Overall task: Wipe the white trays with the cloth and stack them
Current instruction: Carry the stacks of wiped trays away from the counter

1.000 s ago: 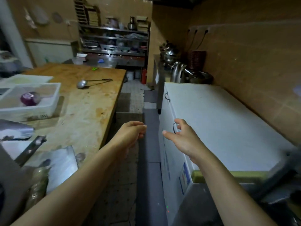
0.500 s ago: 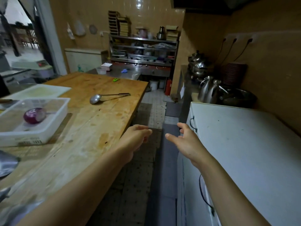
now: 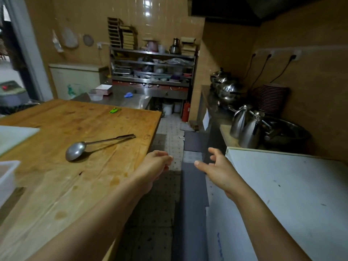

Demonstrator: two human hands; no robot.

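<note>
Your left hand point(image 3: 154, 166) hangs over the desk's near corner with its fingers loosely curled round nothing, and your right hand point(image 3: 216, 168) is spread and released above the floor gap, just beside the white chest lid point(image 3: 291, 194); neither carries a cloth, and no cloth can be picked out for certain here. The white trays sit at the far left: a flat one point(image 3: 15, 136) lies on the wooden desk point(image 3: 84, 185) and the corner of a deeper, thin-walled tub point(image 3: 7, 178) pokes in below it, both cut off by the edge of view. By the look of things you are between steps, likely heading off to fetch a cloth, so find it first, then come back to the trays instead of reaching across empty-handed. When you wipe, steady each tray with one hand, since smooth plastic will probably skid on that worn, stained, grainy board. Work into the tub's inner corners, where its upright walls will likely trap residue. Mind the steel ladle point(image 3: 79, 150) lying near the middle of the desk, its rounded bowl towards you, and stack the trays well apart from it, flat one seated squarely
</note>
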